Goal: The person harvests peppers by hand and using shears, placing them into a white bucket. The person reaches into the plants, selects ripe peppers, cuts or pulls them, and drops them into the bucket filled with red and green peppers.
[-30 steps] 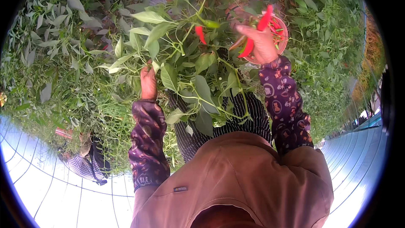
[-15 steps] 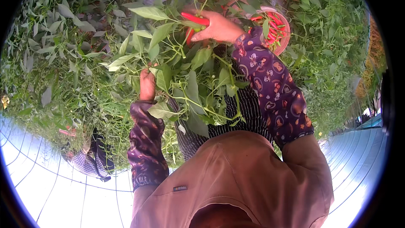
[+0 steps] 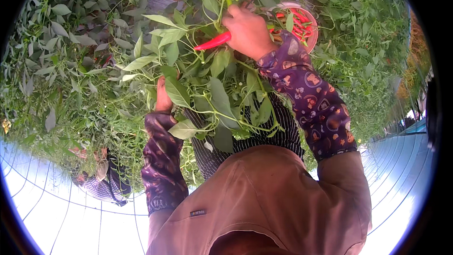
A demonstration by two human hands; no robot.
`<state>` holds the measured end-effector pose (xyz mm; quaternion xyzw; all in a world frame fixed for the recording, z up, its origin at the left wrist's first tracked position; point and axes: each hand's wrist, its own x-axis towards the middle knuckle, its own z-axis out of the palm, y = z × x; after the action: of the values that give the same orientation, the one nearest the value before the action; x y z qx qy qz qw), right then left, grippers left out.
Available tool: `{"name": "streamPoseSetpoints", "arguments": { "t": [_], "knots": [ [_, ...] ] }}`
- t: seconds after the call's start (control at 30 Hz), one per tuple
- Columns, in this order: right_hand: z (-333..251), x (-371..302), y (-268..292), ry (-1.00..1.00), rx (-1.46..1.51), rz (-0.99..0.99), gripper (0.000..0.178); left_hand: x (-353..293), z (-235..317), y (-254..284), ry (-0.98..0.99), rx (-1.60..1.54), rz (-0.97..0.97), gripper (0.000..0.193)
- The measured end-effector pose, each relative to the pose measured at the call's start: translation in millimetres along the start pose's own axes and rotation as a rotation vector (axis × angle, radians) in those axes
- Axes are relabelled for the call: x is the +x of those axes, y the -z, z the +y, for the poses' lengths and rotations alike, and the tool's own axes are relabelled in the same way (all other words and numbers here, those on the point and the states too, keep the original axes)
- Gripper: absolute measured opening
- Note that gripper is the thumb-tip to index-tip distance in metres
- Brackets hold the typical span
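Note:
My right hand [image 3: 250,32] is closed with a long red chili pepper [image 3: 213,41] in it, the pepper's tip pointing left out of the fist. Green stems of a chili plant [image 3: 221,101] rise beside these fingers. At the plant's left side, my left hand [image 3: 163,95] is closed on a leafy branch; leaves cover most of its fingers. Just beyond my right wrist, partly behind the sleeve, stands a round bucket [image 3: 315,37] with many red chili peppers [image 3: 302,22] in it.
Dense chili plants [image 3: 61,71] fill the ground ahead and on both sides. Greyish ground sheeting [image 3: 163,0] shows between rows. Another person in striped clothing [image 3: 101,189] is among plants at the lower left. Part of the plant hangs over my striped trousers [image 3: 207,158].
My right hand has turned and closed more, and the red pepper now points down-left instead of lying across the fingers. My left hand has stayed at the branch.

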<state>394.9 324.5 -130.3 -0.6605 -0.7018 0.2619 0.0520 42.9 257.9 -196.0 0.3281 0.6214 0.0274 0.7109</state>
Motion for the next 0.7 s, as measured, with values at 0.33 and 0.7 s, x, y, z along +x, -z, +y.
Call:
{"name": "streamPoseSetpoints", "arguments": {
  "t": [0.33,0.7],
  "knots": [
    [50.6,-61.2,89.5,0.002,0.08,-0.068,0.02,7.6,16.9,-97.0,-0.157,0.473,-0.087,0.042],
    [152.3,-131.6,191.4,-0.977,0.808,-0.35,0.022,-25.9,-56.8,25.8,0.28,-0.478,-0.125,0.03]
  ]
}}
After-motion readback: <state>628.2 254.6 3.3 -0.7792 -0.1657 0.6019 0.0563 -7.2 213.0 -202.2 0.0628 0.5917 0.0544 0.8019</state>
